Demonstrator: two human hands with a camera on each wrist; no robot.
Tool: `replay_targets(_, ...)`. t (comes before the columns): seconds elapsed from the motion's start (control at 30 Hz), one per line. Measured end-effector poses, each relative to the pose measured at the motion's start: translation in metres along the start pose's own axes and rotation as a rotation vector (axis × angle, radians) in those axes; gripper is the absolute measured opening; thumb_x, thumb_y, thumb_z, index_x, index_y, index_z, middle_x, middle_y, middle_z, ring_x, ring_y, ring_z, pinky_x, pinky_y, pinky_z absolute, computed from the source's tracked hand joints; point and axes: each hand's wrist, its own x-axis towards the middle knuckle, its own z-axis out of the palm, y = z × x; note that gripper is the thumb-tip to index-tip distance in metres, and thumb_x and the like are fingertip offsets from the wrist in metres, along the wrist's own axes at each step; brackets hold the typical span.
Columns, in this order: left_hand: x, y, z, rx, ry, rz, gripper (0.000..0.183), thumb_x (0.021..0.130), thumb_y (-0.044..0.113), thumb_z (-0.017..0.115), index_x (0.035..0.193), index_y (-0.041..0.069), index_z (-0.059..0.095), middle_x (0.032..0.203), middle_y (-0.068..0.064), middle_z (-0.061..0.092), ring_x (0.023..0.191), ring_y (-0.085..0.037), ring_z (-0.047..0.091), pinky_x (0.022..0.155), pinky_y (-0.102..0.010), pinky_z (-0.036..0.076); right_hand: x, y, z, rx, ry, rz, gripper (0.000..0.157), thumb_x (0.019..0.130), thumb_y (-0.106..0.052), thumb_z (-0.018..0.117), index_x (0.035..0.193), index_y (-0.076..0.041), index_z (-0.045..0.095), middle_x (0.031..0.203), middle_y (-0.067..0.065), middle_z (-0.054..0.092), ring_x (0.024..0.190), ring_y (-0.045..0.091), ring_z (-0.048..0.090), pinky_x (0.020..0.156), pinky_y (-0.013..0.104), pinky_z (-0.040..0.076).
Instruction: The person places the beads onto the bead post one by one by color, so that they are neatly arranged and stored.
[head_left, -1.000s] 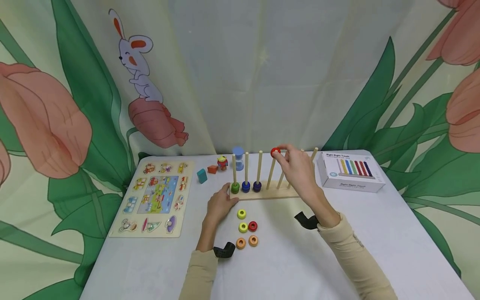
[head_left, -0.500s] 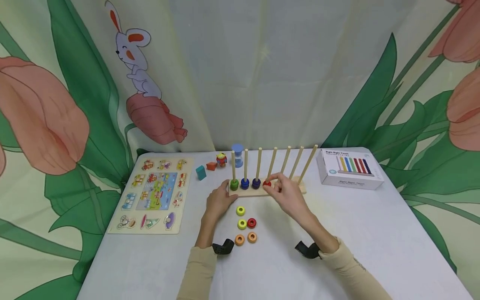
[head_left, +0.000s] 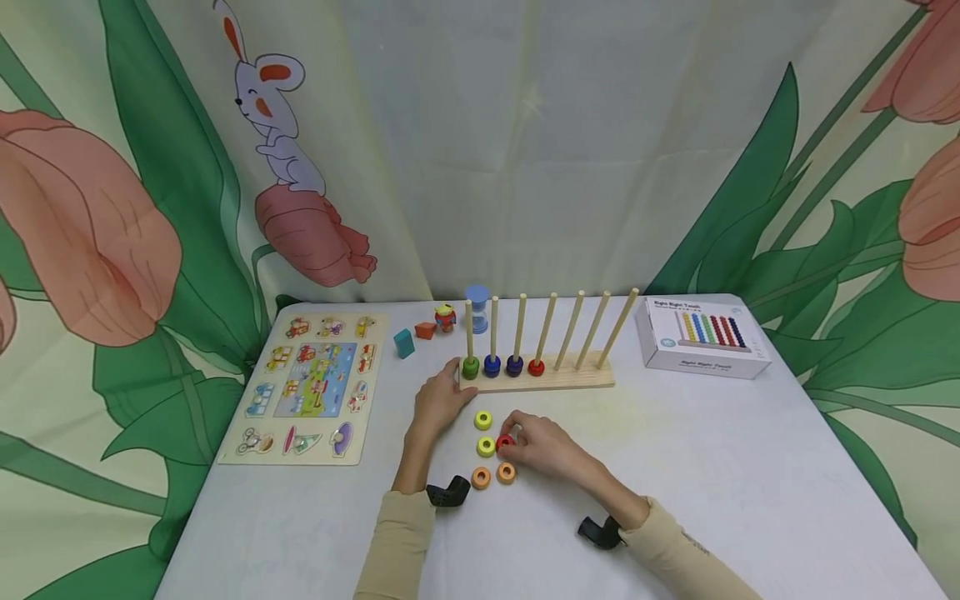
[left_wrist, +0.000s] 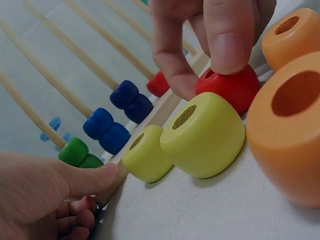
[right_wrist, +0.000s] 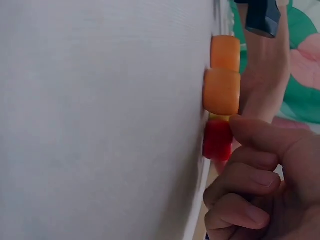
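Observation:
My left hand (head_left: pixel 437 406) grips the left end of a wooden peg stand (head_left: pixel 577 382), thumb along the front edge. With thumb and finger, my right hand (head_left: pixel 551 448) pinches a loose red bead (left_wrist: pixel 236 94) that sits on the table. Two yellow beads (left_wrist: pixel 207 145) and two orange beads (left_wrist: pixel 285 150) lie around it. On the stand, green beads (left_wrist: pixel 74 152), blue beads (left_wrist: pixel 99 124) and dark blue beads (left_wrist: pixel 125 95) fill the bottoms of the three left pegs. One red bead (head_left: pixel 536 368) is on the fourth peg; the pegs right of it are bare.
A wooden picture puzzle board (head_left: pixel 352 446) lies at the left. Behind the stand are a blue sand timer (head_left: pixel 477 298), a small figurine (head_left: pixel 446 317), an orange block (head_left: pixel 425 331) and a teal block (head_left: pixel 403 343). A white box (head_left: pixel 705 337) stands at the back right.
My right hand lowered a red bead down the fourth peg and let it go. It then came forward and left to the loose red bead. My left hand stayed on the stand.

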Motion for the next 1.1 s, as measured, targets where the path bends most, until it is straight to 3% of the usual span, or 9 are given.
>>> replay_targets(0.1,-0.001,0.000,0.000,-0.005,-0.002,-0.009,0.068,0.086,0.034,0.070,0.143,0.009,0.041,0.073,-0.001,0.056,0.062,-0.016,0.051,0.057,-0.032,0.037,-0.001,0.000,0.001,-0.035,0.031,-0.006,0.028,0.086,-0.031,0.070,0.104,-0.012,0.062,0.055,-0.007,0.050,0.047,0.007,0.042,0.045,0.024,0.031)
replay_targets(0.27,-0.002,0.001,0.000,-0.009,-0.002,-0.021,0.069,0.086,0.034,0.070,0.143,0.009,0.041,0.073,-0.001,0.055,0.063,-0.017,0.051,0.058,-0.032,0.037,-0.007,-0.010,-0.016,-0.057,0.187,-0.016,0.026,0.086,-0.031,0.070,0.102,-0.012,0.063,0.053,-0.007,0.048,0.046,0.007,0.042,0.044,0.023,0.031)
replay_targets(0.53,-0.002,-0.001,0.002,-0.007,0.010,-0.006,0.069,0.085,0.035,0.071,0.143,0.008,0.042,0.071,-0.001,0.054,0.061,-0.017,0.049,0.056,-0.032,0.036,-0.014,-0.043,-0.077,-0.033,0.483,-0.084,0.032,0.088,-0.032,0.068,0.111,-0.011,0.062,0.054,-0.004,0.047,0.045,0.012,0.041,0.042,0.026,0.030)
replay_targets(0.77,-0.002,-0.004,0.002,-0.004,0.021,0.024,0.068,0.086,0.034,0.071,0.142,0.008,0.043,0.069,0.000,0.054,0.056,-0.015,0.048,0.052,-0.032,0.035,-0.004,-0.064,-0.128,-0.052,0.811,-0.245,0.036,0.091,-0.033,0.065,0.114,-0.006,0.060,0.055,-0.002,0.044,0.044,0.014,0.040,0.040,0.028,0.028)
replay_targets(0.87,-0.002,-0.005,0.001,-0.005,0.021,0.024,0.068,0.086,0.034,0.071,0.142,0.007,0.043,0.069,0.000,0.054,0.057,-0.015,0.048,0.052,-0.032,0.035,0.003,-0.068,-0.140,-0.047,0.830,-0.239,0.040,0.091,-0.037,0.063,0.114,-0.005,0.060,0.055,0.000,0.044,0.042,0.015,0.038,0.039,0.028,0.027)
replay_targets(1.1,-0.002,-0.003,0.001,-0.020,0.016,0.022,0.068,0.086,0.034,0.070,0.142,0.008,0.042,0.068,-0.001,0.054,0.057,-0.016,0.047,0.053,-0.032,0.035,0.015,-0.071,-0.147,-0.067,0.748,-0.118,0.042,0.091,-0.040,0.063,0.113,-0.005,0.060,0.054,0.003,0.045,0.043,0.020,0.039,0.040,0.031,0.027)
